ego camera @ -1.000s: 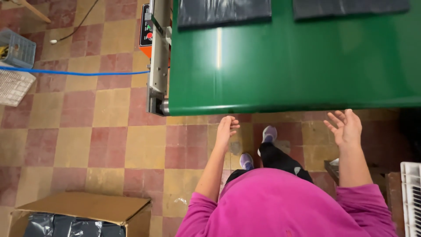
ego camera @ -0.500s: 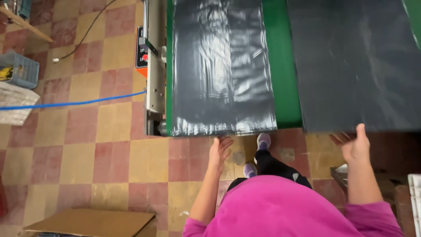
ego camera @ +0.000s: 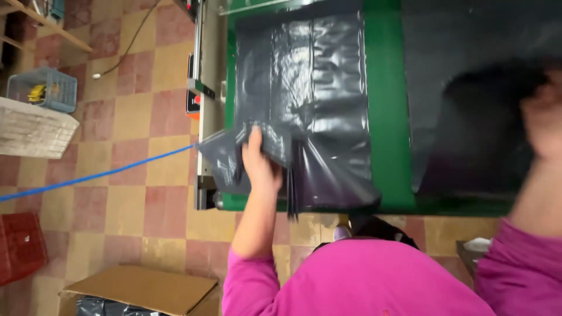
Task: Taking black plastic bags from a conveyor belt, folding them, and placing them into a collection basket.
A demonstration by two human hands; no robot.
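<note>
**Dark plastic bags on green conveyor, both hands engaged**

Where the left hand (ego camera: 257, 167) closes on it, the near corner of the left grey plastic bag (ego camera: 310, 99) is bunched and lifted off the green belt (ego camera: 383, 105), fingers curled over the crumpled film. Beyond that hand the bag lies flat and glossy. Right of it, past a bare green strip, the second dark bag (ego camera: 468, 88) sits under the right hand (ego camera: 541, 114), which is blurred; its grip cannot be told. Left of the left hand: metal machine frame (ego camera: 205, 117), blue cable (ego camera: 93, 175), blue basket (ego camera: 44, 89). Below it: cardboard box (ego camera: 140, 289), red crate (ego camera: 20, 246).
</note>
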